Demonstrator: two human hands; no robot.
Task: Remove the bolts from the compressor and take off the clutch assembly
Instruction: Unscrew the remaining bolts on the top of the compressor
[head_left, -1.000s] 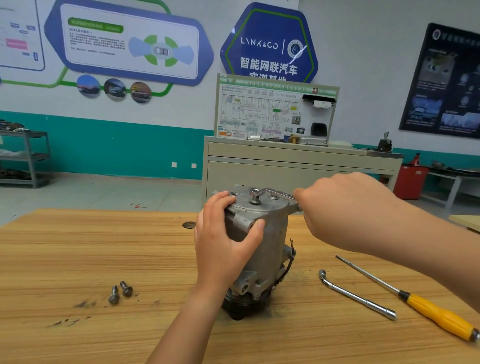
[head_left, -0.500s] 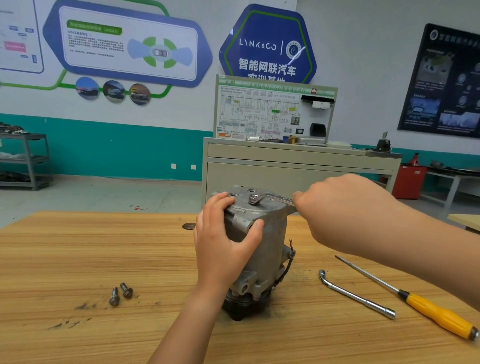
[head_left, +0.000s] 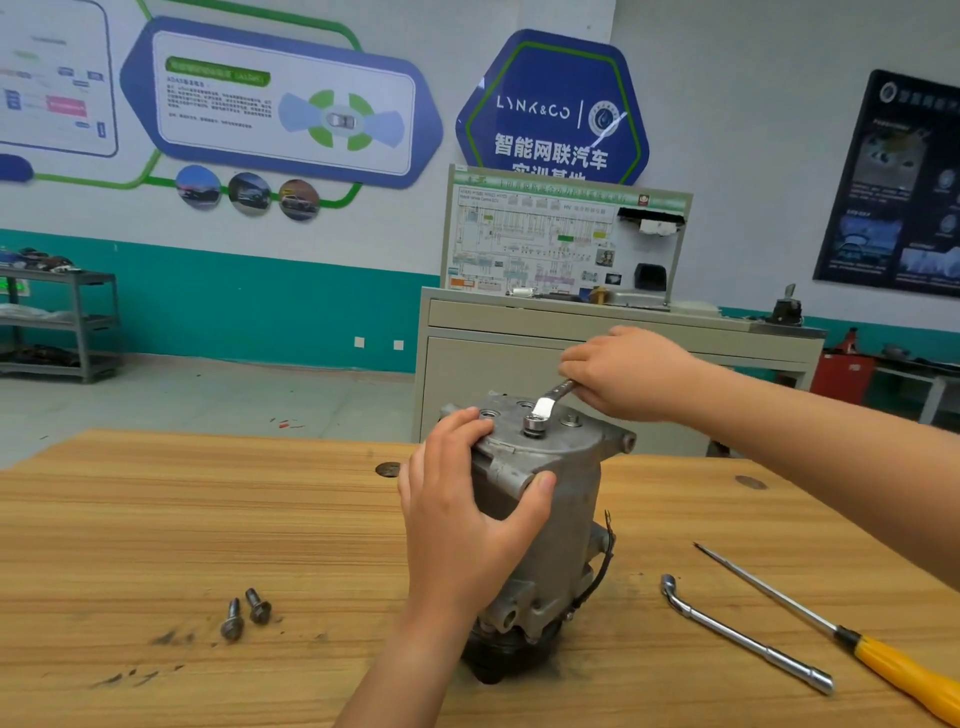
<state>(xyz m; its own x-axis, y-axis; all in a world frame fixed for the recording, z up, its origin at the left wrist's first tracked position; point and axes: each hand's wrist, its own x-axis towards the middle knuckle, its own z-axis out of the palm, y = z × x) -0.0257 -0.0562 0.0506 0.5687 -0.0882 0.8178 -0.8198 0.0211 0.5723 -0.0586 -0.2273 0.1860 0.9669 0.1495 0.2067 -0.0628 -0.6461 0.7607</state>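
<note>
A grey metal compressor (head_left: 563, 499) stands on end on the wooden table (head_left: 208, 519), its dark clutch end down. My left hand (head_left: 462, 509) grips its upper left side, thumb across the front. My right hand (head_left: 623, 374) holds the handle of a silver wrench (head_left: 550, 402), whose ring end sits on a raised bolt (head_left: 534, 423) on the top plate. Another bolt head (head_left: 571, 420) shows further right on the plate. Two loose bolts (head_left: 244, 616) lie on the table at the left.
An L-shaped socket wrench (head_left: 743, 634) and a yellow-handled screwdriver (head_left: 883, 660) lie on the table to the right. A grey cabinet with a wiring board (head_left: 561, 239) stands behind the table. Metal shelving (head_left: 62, 322) is at far left.
My right hand swung the wrench handle toward the back, turning it on the bolt. My left hand stayed on the compressor. The camera's view shifted slightly.
</note>
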